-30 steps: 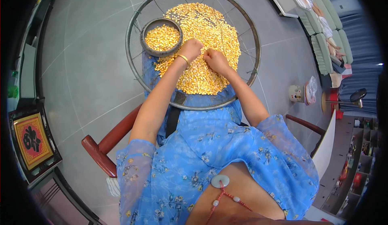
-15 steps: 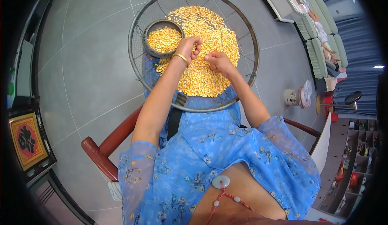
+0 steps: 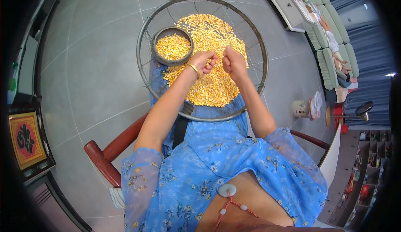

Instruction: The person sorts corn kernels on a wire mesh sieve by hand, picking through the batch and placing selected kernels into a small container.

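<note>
A round wire sieve (image 3: 140,50) rests on my lap, and loose yellow corn kernels (image 3: 213,88) cover much of its mesh. Inside it, at the upper left, a dark round bowl (image 3: 155,58) holds more corn kernels (image 3: 172,46). Over the middle of the kernels, just right of the bowl, my left hand (image 3: 203,62) is closed, with a gold bracelet at its wrist. My right hand (image 3: 234,64) is closed too, a short gap to the right of it. Whatever the fingers of either hand hold is hidden or too small to make out.
I sit in a chair with a reddish wooden armrest (image 3: 102,159). A patterned bucket (image 3: 300,109) stands on the tiled floor to the right, near a fan (image 3: 363,109). Farther off, another person lies on a pale green sofa (image 3: 328,67). Shelves (image 3: 363,169) stand at the lower right.
My right hand has turned upward, its fist now pointing away from me. My left hand stays closed beside the bowl. The whole view has shifted slightly, so the sieve appears a little lower.
</note>
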{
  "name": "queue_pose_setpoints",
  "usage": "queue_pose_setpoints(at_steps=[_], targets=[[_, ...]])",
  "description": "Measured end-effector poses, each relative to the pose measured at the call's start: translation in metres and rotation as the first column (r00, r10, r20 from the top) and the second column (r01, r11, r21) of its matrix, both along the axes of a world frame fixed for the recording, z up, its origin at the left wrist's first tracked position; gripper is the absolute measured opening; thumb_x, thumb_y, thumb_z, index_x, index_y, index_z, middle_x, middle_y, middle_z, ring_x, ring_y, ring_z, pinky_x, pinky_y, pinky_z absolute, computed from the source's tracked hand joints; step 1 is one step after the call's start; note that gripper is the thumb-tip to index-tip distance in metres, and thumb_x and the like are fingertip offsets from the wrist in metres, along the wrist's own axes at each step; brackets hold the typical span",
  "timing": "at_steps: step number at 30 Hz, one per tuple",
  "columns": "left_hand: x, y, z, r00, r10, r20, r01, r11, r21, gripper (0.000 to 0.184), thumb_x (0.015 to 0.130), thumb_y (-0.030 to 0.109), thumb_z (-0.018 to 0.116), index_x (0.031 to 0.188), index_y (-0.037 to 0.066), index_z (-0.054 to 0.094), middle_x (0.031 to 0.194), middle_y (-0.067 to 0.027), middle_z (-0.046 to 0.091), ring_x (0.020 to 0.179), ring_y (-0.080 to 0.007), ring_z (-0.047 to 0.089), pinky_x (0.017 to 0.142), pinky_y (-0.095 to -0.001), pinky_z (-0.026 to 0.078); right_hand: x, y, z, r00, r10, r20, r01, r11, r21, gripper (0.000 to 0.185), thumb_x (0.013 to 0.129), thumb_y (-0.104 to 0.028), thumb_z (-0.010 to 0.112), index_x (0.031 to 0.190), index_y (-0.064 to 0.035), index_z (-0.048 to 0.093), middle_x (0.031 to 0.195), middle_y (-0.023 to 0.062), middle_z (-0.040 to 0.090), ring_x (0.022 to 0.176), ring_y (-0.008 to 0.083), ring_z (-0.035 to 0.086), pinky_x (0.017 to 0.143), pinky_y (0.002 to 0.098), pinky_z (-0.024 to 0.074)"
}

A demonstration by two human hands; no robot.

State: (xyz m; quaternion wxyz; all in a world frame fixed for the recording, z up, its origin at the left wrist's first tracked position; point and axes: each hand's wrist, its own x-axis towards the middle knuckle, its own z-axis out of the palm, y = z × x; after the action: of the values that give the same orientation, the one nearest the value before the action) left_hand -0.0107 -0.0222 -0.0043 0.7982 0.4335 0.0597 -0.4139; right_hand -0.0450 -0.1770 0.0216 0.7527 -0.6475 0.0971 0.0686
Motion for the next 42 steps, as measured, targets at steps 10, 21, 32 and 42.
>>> queue_pose_setpoints(at_steps=[10,21,32,42], targets=[[0.027,0.048,0.025,0.230,0.417,0.879,-0.864,0.504,-0.013,0.019,0.091,0.016,0.046,0.089,0.003,0.059,0.067,-0.0041,0.055,0.060,-0.0153,0.052,0.055,-0.0286,0.041,0.052,0.068,0.044,0.997,-0.067,0.034,0.056,0.961,0.272,0.022,0.095,-0.022,0.040,0.082,-0.0072,0.049,0.051,-0.0031,0.036,0.037,0.0064,0.027,0.033,0.0233,0.0197],[0.037,0.069,0.015,0.311,0.295,0.904,-0.915,0.351,0.201,0.021,0.087,0.016,0.047,0.096,0.003,0.061,0.093,-0.0165,0.064,0.087,-0.0319,0.061,0.078,-0.0388,0.046,0.087,0.127,0.014,0.938,-0.038,0.346,0.001,0.994,0.106,0.027,0.094,-0.020,0.042,0.089,0.0025,0.056,0.072,0.0086,0.062,0.070,0.0151,0.061,0.069,0.0278,0.0482],[0.036,0.056,0.010,0.189,0.206,0.960,-0.935,0.335,0.112,0.018,0.080,0.007,0.053,0.096,0.002,0.061,0.095,-0.0141,0.060,0.088,-0.0298,0.059,0.078,-0.0373,0.046,0.008,0.063,-0.039,0.956,0.172,0.239,0.011,0.790,-0.613,0.014,0.087,-0.012,0.053,0.091,-0.0009,0.061,0.080,0.0074,0.064,0.072,0.0192,0.060,0.067,0.0295,0.0471],[0.015,0.028,0.013,0.239,0.101,0.966,-0.831,0.536,0.150,0.013,0.082,0.006,0.055,0.091,0.002,0.062,0.086,-0.0115,0.059,0.076,-0.0212,0.060,0.071,-0.0303,0.048,-0.025,0.045,-0.048,0.493,0.842,0.219,0.089,0.201,-0.975,0.020,0.067,-0.009,0.062,0.087,-0.0099,0.063,0.086,0.0052,0.055,0.091,0.0231,0.051,0.076,0.0364,0.0372]])
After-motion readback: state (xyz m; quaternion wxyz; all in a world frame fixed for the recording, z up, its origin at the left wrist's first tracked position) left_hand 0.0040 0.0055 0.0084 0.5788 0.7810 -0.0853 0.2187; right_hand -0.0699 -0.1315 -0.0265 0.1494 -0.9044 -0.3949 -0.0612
